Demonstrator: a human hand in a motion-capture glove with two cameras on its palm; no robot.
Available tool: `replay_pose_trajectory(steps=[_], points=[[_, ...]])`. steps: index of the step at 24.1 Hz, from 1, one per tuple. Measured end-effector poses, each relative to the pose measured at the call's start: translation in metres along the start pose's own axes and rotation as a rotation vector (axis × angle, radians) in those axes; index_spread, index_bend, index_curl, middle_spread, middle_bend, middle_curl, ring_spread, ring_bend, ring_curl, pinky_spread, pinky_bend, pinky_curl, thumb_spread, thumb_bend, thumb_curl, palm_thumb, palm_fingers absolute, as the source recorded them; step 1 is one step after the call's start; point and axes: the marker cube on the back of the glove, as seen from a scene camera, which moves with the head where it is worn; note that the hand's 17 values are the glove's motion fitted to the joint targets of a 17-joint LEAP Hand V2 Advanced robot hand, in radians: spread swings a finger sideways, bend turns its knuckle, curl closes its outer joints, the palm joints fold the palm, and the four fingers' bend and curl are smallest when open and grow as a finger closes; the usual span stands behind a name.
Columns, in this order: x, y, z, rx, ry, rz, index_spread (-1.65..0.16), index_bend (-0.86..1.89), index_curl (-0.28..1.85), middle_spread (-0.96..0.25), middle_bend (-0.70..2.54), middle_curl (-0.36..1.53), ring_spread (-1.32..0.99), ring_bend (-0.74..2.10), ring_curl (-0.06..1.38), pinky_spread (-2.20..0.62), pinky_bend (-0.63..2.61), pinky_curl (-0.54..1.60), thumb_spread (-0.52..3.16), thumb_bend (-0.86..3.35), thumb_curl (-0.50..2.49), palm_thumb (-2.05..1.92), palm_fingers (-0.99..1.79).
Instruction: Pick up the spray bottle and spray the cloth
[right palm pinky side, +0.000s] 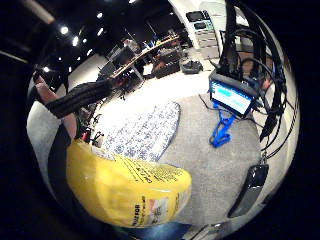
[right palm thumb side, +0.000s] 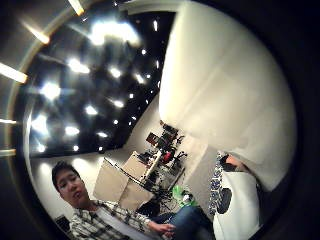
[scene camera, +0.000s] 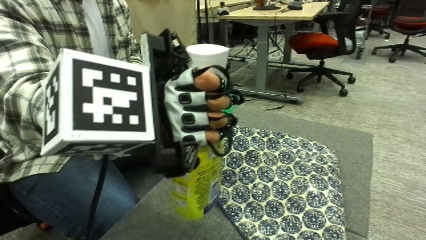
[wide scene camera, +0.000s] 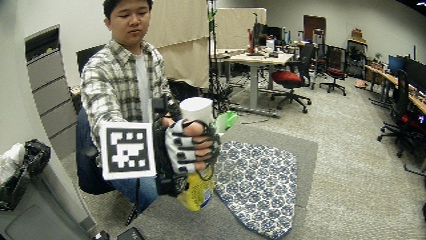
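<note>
Spray bottle (scene camera: 195, 192): yellow body, white top, green trigger piece near the neck. It's off the surface, held upright in the air just beside the near edge of the cloth (scene camera: 286, 190), at the cloth's corner nearest the person.

Right hand (scene camera: 200, 107): 4 fingers (scene camera: 206, 102) curled round the bottle's neck and upper body, wrapped fully, nothing else in the grip. Whether the index finger sits on the trigger is hard to tell; thumb hidden behind the bottle.

Cloth: blue-white patterned, lying flat on the grey table (scene camera: 346, 140), spread out to the side of the bottle.

Step in hand, as I judge it: pick-up looks done, aiming and squeezing remain. To do it well:
- Turn the nozzle toward the cloth's middle, not its edge; nozzle direction is unclear from here, so check first.
- Carry the bottle over the pattern and tilt it a bit down so mist lands on fabric, not bare table.
- Get 1 finger on the trigger, keep the others round the neck.
- Keep the bottle near upright so it draws liquid.

Little finger side palm view: yellow label (right palm pinky side: 135, 187) close to the palm, a small screen on a blue stand (right palm pinky side: 222, 127) across the table.
</note>
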Motion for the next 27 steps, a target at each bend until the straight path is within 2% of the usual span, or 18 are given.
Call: replay_pose_trajectory(steps=[15, 27], points=[[-0.029, -0.027, 0.061, -0.224, 0.173, -0.085, -0.3, 0.15, 0.43, -0.17, 0.47, 0.52, -0.22, 0.58, 0.47, -0.17, 0.55, 0.36, 0.25, -0.03, 0.77, 1.1, 1.2], [-0.02, -0.021, 0.108, -0.496, 0.492, -0.175, -0.3, 0.15, 0.44, -0.17, 0.47, 0.52, -0.22, 0.58, 0.48, -0.17, 0.55, 0.37, 0.24, -0.03, 0.79, 1.1, 1.2]])
